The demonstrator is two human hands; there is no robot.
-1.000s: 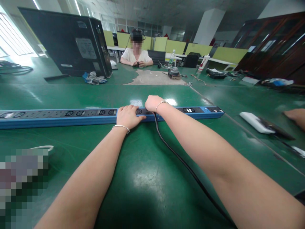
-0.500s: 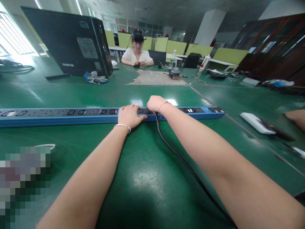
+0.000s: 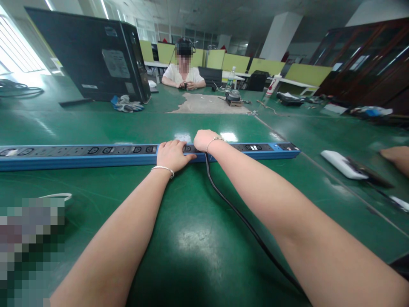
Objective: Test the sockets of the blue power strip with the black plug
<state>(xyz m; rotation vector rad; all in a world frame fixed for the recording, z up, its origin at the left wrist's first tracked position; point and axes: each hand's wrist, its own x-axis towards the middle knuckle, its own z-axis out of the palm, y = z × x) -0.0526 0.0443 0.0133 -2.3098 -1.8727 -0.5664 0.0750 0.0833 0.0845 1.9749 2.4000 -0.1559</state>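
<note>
A long blue power strip (image 3: 79, 163) with black sockets lies across the green table. My left hand (image 3: 173, 155) rests over its middle, fingers on the far side and thumb on the near side, gripping the strip. Just to the right, my right hand (image 3: 203, 140) is closed on the end of a black cable (image 3: 238, 209) at the strip's sockets. The plug itself is hidden under the fingers. From there the cable curves down towards the lower right, beneath my right forearm.
Behind the strip are a black computer case (image 3: 86, 55), gloves (image 3: 127, 104), a bottle (image 3: 230, 79) and a seated person (image 3: 183, 76). A white device (image 3: 343, 164) lies at right, near another person's arm (image 3: 396, 158). A blurred-out object sits lower left.
My right hand has shifted slightly left with the cable end, still at the strip. My left hand keeps its place on the strip. The view has moved a little.
</note>
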